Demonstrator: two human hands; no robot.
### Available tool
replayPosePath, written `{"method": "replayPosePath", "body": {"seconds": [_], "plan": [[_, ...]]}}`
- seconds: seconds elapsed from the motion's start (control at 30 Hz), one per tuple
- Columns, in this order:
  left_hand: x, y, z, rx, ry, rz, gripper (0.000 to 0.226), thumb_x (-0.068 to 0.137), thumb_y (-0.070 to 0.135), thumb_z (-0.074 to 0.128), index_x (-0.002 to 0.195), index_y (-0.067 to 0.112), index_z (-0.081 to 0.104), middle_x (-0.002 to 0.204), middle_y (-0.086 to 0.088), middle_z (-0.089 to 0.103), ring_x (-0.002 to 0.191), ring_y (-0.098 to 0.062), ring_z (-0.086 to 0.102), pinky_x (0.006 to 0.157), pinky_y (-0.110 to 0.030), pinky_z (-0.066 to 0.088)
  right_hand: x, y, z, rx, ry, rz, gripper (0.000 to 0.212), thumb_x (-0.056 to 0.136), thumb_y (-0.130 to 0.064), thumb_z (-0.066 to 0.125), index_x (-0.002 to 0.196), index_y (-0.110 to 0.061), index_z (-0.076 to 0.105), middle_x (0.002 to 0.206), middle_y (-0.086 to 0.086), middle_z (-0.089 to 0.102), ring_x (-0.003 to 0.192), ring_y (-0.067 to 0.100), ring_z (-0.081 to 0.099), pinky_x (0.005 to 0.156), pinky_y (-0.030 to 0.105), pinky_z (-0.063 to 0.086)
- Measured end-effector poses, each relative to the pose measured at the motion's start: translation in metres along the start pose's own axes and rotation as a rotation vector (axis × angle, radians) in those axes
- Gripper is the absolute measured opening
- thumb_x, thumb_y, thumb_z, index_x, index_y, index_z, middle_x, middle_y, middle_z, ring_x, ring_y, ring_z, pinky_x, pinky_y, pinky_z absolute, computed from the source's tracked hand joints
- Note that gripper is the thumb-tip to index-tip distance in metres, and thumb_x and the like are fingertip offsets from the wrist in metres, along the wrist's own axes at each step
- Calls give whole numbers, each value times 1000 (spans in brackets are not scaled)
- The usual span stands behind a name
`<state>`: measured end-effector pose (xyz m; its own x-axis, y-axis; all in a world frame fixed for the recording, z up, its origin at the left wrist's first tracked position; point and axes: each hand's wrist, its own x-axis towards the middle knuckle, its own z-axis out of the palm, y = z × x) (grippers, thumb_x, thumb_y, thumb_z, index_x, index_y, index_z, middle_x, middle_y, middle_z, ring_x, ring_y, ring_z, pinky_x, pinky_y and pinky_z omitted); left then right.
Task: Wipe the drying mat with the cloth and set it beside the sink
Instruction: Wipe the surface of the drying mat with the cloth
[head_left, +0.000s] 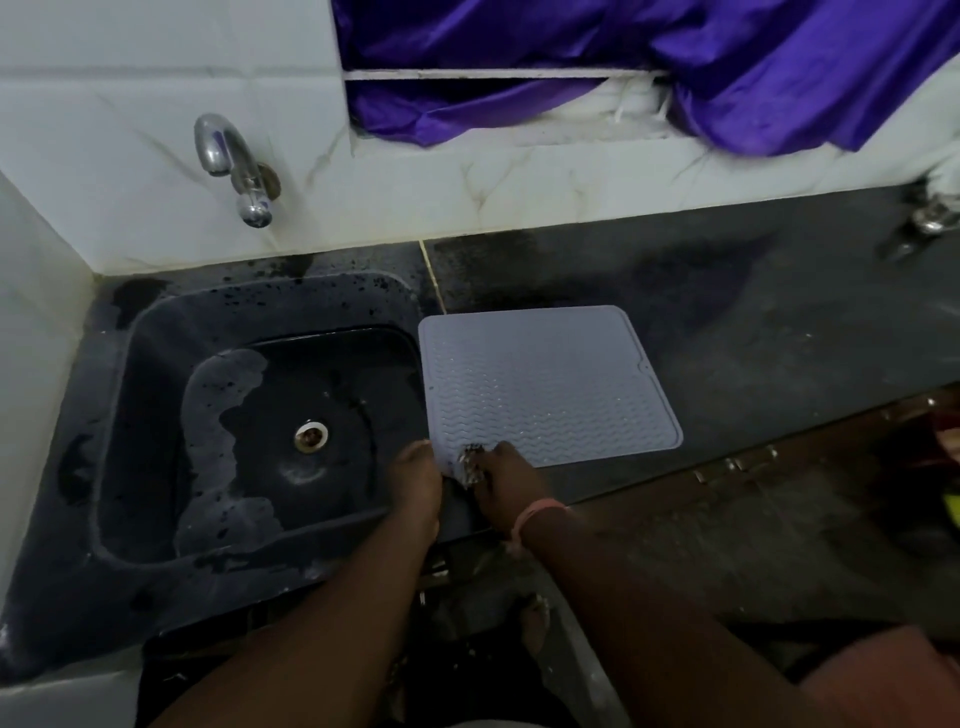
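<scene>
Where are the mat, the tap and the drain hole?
mat (550, 384): head view, middle of its ridged surface.
tap (228, 156): head view, its curved spout.
drain hole (311, 435): head view, metal ring in the sink floor.

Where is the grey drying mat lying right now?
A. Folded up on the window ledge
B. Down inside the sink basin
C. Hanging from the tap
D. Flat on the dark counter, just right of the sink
D: the drying mat lies flat on the dark counter, its left edge next to the sink, with both hands at its near corner.
</scene>
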<state>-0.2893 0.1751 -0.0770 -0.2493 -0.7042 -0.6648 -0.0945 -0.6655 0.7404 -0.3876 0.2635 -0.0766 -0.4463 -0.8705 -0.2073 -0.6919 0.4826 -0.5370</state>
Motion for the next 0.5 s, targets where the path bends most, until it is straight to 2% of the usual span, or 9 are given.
{"method": "replayPosePath", "body": {"seconds": [0.1,0.2,0.27,0.3,0.4,0.5], "plan": [[-8,-4,6,263,-25,115,44,94,4,50,137,10,53,129,-9,61,109,-24,61,91,-31,52,-7,3,0,9,-80,39,24,91,-18,59,110,-7,68,104,18,56,94,32,60,76,22,40],[-9,-9,8,632,-25,266,45,92,5,50,136,11,54,141,-14,52,118,-29,57,103,-34,47,-6,21,-23,0,-15,80,20,89,-20,59,98,-6,70,98,21,62,96,34,60,76,27,42],[-12,-9,12,908,-45,402,49,89,3,51,138,11,55,146,-14,46,127,-31,50,110,-35,40,-10,41,-41,-3,104,152,25,88,-19,58,106,-7,70,103,22,60,97,37,60,82,34,49],[-14,-9,13,1007,-91,456,53,88,2,51,140,11,53,149,-13,44,132,-31,46,114,-36,36,-15,49,-46,-31,114,168,29,87,-19,58,113,-9,68,107,21,57,97,38,60,84,36,51],[-20,-12,27,1224,-307,519,55,90,7,53,144,13,49,153,-12,40,139,-31,38,118,-39,30,-29,65,-51,-110,-11,110,45,87,-23,58,132,-17,59,116,16,52,102,36,59,89,36,50],[-22,-12,39,1434,-390,492,54,84,30,50,138,26,51,151,-9,39,138,-35,36,114,-47,33,-30,72,-60,-207,-79,38,44,87,-30,56,129,-18,61,115,15,52,103,36,57,87,38,50]]}}
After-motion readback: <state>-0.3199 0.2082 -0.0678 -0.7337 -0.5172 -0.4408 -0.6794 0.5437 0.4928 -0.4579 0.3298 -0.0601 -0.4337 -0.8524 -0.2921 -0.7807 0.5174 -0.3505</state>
